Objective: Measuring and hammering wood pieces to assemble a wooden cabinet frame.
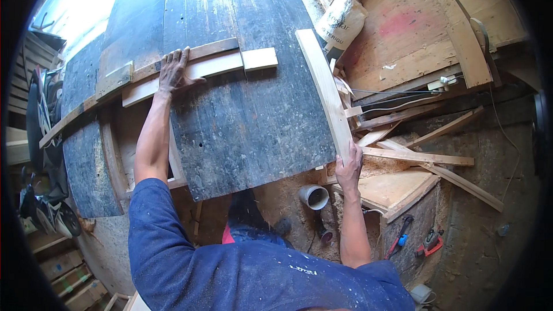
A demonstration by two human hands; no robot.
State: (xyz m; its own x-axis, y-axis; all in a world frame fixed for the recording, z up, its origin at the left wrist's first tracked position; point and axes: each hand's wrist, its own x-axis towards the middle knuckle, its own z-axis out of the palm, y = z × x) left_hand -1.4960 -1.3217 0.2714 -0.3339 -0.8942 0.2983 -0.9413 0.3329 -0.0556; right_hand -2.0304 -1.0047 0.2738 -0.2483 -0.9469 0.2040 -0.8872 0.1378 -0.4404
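On the dark, scuffed worktop [230, 132], my left hand [174, 70] lies flat across a long brown wooden strip [210, 49] and a pale wooden plank [216, 64] beside it. Its thumb points out to the right. A short pale block [260, 59] lies at the right end of that plank. My right hand [349, 167] is closed round the near end of a pale board [325, 89] running along the worktop's right edge. A small wooden block [114, 80] sits against the strip, left of my left hand.
Loose offcuts [417, 155] are heaped right of the worktop, near cables. A white sack [343, 23] stands at the back right, by a plywood sheet [415, 29]. Below are a pipe-like cylinder [314, 197] and a red-handled tool [430, 243]. A motorbike [49, 207] stands left.
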